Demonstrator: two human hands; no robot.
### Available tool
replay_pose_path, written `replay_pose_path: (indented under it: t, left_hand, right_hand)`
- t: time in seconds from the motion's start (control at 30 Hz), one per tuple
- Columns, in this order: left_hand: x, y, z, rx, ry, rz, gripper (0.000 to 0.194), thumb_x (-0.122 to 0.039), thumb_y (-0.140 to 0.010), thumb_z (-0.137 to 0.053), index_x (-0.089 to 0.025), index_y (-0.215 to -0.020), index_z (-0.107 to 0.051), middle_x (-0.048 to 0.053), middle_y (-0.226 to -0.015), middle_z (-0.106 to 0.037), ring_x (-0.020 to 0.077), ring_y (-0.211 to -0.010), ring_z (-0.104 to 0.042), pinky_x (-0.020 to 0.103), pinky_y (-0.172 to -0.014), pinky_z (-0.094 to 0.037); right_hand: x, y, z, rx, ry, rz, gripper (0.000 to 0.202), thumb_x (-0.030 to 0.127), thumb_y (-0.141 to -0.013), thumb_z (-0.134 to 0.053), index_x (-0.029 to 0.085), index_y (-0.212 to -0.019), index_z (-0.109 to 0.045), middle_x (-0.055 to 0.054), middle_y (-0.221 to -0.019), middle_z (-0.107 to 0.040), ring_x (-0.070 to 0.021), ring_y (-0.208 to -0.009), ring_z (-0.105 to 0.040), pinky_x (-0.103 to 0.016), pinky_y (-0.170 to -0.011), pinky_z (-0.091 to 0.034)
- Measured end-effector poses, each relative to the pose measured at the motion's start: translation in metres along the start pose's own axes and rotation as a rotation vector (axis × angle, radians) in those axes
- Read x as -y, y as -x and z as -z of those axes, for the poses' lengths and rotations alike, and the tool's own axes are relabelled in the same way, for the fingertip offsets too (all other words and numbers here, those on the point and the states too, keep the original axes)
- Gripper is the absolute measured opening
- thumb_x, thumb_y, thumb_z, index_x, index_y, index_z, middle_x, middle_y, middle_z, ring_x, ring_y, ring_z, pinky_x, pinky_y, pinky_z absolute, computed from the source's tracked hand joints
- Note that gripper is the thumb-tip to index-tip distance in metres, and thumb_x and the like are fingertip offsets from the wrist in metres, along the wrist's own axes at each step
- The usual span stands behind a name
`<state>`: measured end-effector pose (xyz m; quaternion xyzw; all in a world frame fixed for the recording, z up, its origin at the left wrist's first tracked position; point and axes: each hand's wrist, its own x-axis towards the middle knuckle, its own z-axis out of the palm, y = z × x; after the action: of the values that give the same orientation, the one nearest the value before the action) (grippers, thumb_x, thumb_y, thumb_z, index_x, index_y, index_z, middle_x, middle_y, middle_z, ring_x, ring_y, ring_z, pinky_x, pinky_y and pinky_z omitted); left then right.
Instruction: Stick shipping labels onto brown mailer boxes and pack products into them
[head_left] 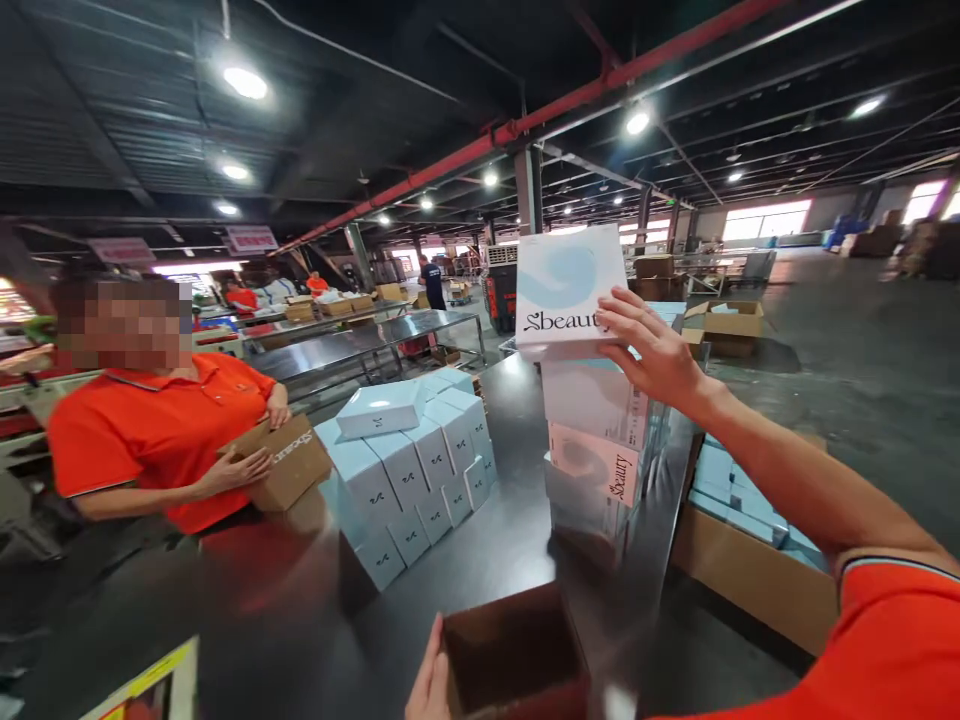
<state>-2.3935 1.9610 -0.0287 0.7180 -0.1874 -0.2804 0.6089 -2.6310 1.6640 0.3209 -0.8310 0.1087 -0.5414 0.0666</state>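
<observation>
My right hand (649, 340) reaches to the top of a tall stack and grips a white box (566, 285) lettered "Sbeauty" by its right side. The fingers lie over its printed face. Below it stand more white boxes (589, 465), one on another, on the metal table (517, 400). At the bottom of the view my left hand (431, 685) holds the left wall of an open brown cardboard box (517, 650). The inside of that box is dark and looks empty. Part of my left hand falls outside the view.
Rows of white boxes (409, 470) stand mid-table, one lying on top. A co-worker in orange (157, 430) holds a brown box (289, 465) at the left. An open carton (750, 570) of white boxes stands at the right, another carton (724, 325) behind.
</observation>
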Motion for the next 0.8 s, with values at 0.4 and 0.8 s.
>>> replay_pose_path:
  t: [0.4,0.8]
  left_hand:
    - [0.000,0.000,-0.010,-0.103,-0.047,0.041,0.033,-0.021,-0.091,-0.049,-0.014,-0.115,-0.070,0.011,-0.129,-0.066,0.0260,-0.131,-0.054,0.045,-0.117,-0.034]
    - [0.019,-0.002,-0.024,-0.209,-0.055,0.041,0.031,-0.024,-0.091,-0.054,-0.014,-0.118,-0.066,0.013,-0.131,-0.065,0.0276,-0.128,-0.054,0.042,-0.113,-0.036]
  right_hand:
    - [0.064,0.213,-0.192,0.344,-1.524,-1.579,0.020,0.024,-0.089,-0.054,0.018,-0.106,-0.064,-0.004,-0.096,-0.074,-0.0203,-0.102,-0.069,-0.045,-0.099,-0.055]
    - [0.072,0.274,-0.213,0.329,-1.708,-1.857,0.029,0.024,-0.099,-0.041,0.019,-0.119,-0.061,-0.004,-0.118,-0.071,-0.0177,-0.120,-0.061,-0.046,-0.111,-0.045]
